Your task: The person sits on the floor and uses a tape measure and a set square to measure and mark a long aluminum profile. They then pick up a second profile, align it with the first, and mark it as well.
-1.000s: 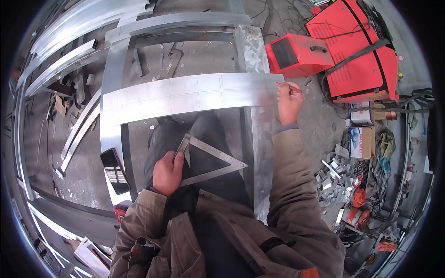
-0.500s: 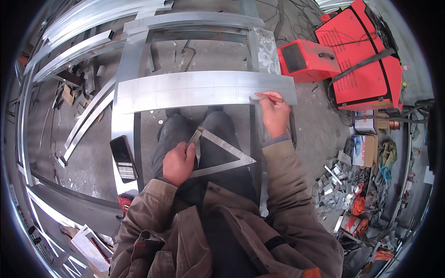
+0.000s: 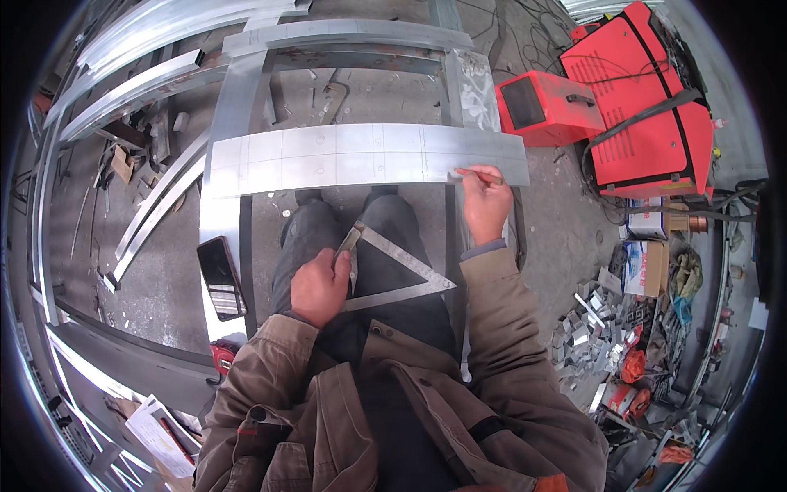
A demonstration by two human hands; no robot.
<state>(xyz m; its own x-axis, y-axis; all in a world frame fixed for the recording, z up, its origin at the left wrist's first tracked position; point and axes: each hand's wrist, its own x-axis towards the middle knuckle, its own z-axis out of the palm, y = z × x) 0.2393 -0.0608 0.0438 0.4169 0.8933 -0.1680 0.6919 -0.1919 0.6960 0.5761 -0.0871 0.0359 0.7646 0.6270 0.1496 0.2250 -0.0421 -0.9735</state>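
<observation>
My left hand (image 3: 320, 287) is closed around the thick edge of a metal triangle square (image 3: 407, 264), held over my thighs. In my right hand (image 3: 489, 205) is a slim red pencil (image 3: 482, 173), pinched between the fingers, its tip at the near right part of a flat silver metal bar (image 3: 328, 156). Thin lines and several small circles are drawn along the bar's face. This bar lies crosswise over two long metal rails, beyond my knees. Whether the pencil tip touches the bar, I cannot tell.
A phone (image 3: 220, 277) and a red tape measure (image 3: 223, 356) rest along the left rail. Another metal bar (image 3: 344, 34) crosses farther off. Red machines (image 3: 639, 107) with cables stand at the far right, above a heap of metal offcuts (image 3: 592, 328). Papers (image 3: 157, 433) lie lower left.
The view has shifted slightly, so the bar sits a little farther right in it. Both hands keep their holds, and the right hand stays near the bar's right end.
</observation>
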